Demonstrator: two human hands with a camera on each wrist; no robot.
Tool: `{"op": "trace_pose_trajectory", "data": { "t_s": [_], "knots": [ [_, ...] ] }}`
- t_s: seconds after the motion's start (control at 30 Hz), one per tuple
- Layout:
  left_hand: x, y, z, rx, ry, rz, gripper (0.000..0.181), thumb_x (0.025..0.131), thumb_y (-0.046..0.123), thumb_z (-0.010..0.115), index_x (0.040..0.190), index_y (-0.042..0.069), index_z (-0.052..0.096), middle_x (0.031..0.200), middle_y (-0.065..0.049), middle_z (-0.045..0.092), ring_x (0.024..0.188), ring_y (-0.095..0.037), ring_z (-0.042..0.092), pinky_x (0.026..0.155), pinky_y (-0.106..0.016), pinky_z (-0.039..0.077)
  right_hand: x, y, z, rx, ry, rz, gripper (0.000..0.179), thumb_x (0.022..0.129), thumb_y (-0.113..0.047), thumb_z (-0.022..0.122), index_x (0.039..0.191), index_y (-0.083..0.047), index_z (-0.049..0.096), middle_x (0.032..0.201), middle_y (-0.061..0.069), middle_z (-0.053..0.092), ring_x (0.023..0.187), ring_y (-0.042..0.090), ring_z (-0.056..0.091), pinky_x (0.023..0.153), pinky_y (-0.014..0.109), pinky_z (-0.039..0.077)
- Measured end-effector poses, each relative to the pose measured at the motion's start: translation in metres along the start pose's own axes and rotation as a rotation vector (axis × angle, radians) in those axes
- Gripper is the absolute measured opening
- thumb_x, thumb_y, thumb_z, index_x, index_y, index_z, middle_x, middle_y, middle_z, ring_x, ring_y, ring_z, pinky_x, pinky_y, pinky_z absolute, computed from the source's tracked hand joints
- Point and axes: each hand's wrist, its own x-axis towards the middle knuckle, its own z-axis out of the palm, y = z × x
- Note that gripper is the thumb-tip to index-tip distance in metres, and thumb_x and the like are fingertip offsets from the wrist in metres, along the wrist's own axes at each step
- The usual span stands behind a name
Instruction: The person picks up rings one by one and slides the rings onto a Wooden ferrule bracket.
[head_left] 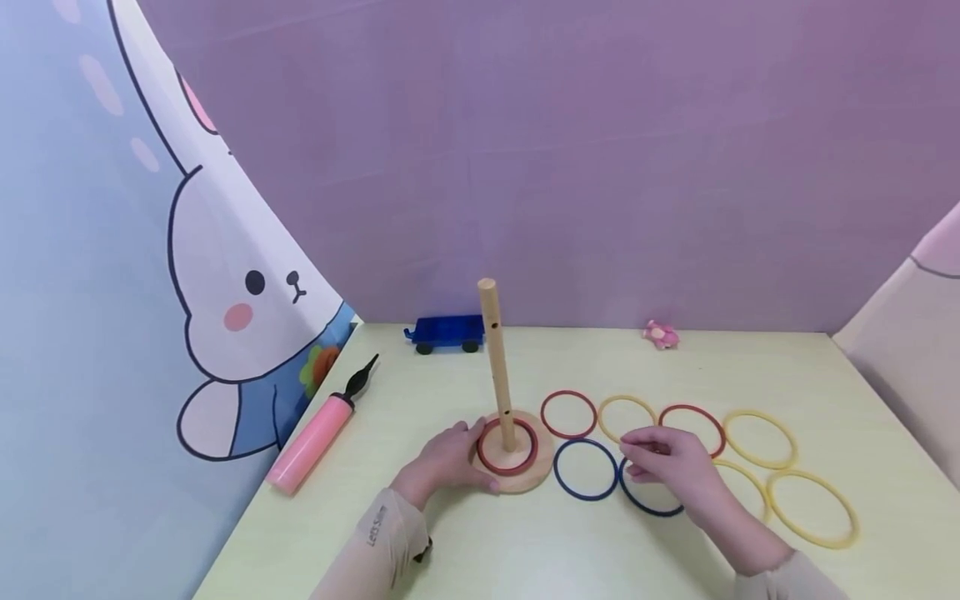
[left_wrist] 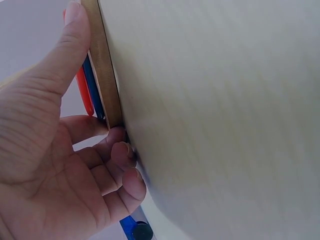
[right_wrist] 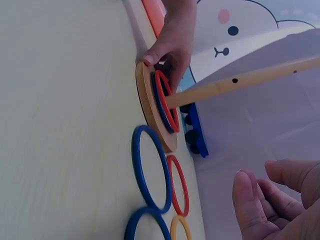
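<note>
While the left hand [head_left: 453, 460] holds the base [head_left: 546, 458] mid-counter [head_left: 555, 546], thumb and fingers curled firmly about its rim, a red ring [head_left: 536, 452] and a blue ring [right_wrist: 158, 102] lie round the peg [head_left: 497, 350]. Above a loose blue ring [head_left: 660, 514], the right hand's [head_left: 670, 462] grip is slightly parted and empty; yellow rings [head_left: 855, 525] lie toward the counter's right edge. Stacking rings seems the step in hand; the next move likely calls for pinching a loose one and lifting it over the peg's top.
</note>
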Motion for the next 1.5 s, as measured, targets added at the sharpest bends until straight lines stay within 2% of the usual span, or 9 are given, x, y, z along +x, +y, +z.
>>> {"op": "trace_pose_trajectory", "data": {
  "t_s": [0.2, 0.57, 0.7, 0.87, 1.03, 1.27, 1.5],
  "knots": [
    [0.0, 0.001, -0.001, 0.002, 0.006, 0.011, 0.116, 0.062, 0.062, 0.083, 0.154, 0.013, 0.031, 0.134, -0.018, 0.051, 0.116, -0.031, 0.052, 0.1, -0.048, 0.042, -0.013, 0.012, -0.023, -0.017, 0.056, 0.0, 0.036, 0.09, -0.009, 0.069, 0.113, 0.017, 0.06, 0.093, 0.016, 0.07, 0.074, 0.026, 0.069, 0.069, 0.033, 0.058],
    [0.001, -0.002, -0.001, -0.022, 0.0, -0.001, 0.116, 0.062, 0.062, 0.083, 0.154, 0.014, 0.031, 0.137, -0.018, 0.049, 0.12, -0.032, 0.05, 0.102, -0.05, 0.04, -0.042, 0.025, -0.056, -0.094, 0.146, 0.031, 0.034, 0.091, -0.008, 0.069, 0.114, 0.016, 0.061, 0.092, 0.008, 0.071, 0.074, 0.02, 0.069, 0.069, 0.032, 0.058],
    [0.0, -0.002, -0.001, -0.026, 0.001, 0.001, 0.116, 0.062, 0.061, 0.084, 0.153, 0.013, 0.032, 0.137, -0.018, 0.049, 0.119, -0.032, 0.051, 0.101, -0.05, 0.041, -0.051, 0.035, -0.068, -0.162, 0.181, 0.035, 0.035, 0.092, -0.012, 0.069, 0.114, 0.015, 0.062, 0.092, 0.007, 0.071, 0.073, 0.019, 0.068, 0.067, 0.031, 0.058],
    [0.0, -0.002, 0.001, -0.033, -0.01, -0.001, 0.115, 0.062, 0.062, 0.083, 0.153, 0.014, 0.032, 0.14, -0.018, 0.047, 0.123, -0.032, 0.049, 0.103, -0.051, 0.04, -0.06, 0.05, -0.084, -0.298, 0.217, 0.062, 0.032, 0.091, -0.014, 0.07, 0.109, 0.013, 0.065, 0.09, 0.008, 0.072, 0.068, 0.013, 0.067, 0.063, 0.027, 0.057],
    [0.0, -0.001, 0.001, -0.055, -0.014, -0.019, 0.115, 0.062, 0.061, 0.084, 0.153, 0.014, 0.033, 0.141, -0.017, 0.047, 0.123, -0.032, 0.049, 0.102, -0.053, 0.04, -0.063, 0.061, -0.099, -0.374, 0.227, 0.119, 0.034, 0.091, -0.017, 0.07, 0.106, 0.013, 0.066, 0.089, 0.011, 0.072, 0.065, 0.012, 0.068, 0.061, 0.026, 0.056],
    [0.0, 0.001, -0.001, -0.051, -0.004, -0.02, 0.114, 0.063, 0.06, 0.084, 0.153, 0.015, 0.033, 0.139, -0.016, 0.048, 0.122, -0.032, 0.05, 0.102, -0.052, 0.041, -0.063, 0.067, -0.11, -0.451, 0.253, 0.129, 0.037, 0.091, -0.019, 0.07, 0.106, 0.014, 0.066, 0.084, 0.011, 0.073, 0.061, 0.012, 0.068, 0.058, 0.023, 0.054],
    [0.0, 0.0, 0.0, -0.052, -0.004, -0.013, 0.114, 0.062, 0.061, 0.084, 0.153, 0.015, 0.033, 0.136, -0.016, 0.05, 0.119, -0.03, 0.051, 0.101, -0.051, 0.041, -0.062, 0.074, -0.118, -0.578, 0.241, 0.179, 0.044, 0.091, -0.034, 0.07, 0.106, 0.008, 0.068, 0.08, 0.002, 0.073, 0.062, 0.007, 0.065, 0.06, 0.019, 0.04]
  ]
}}
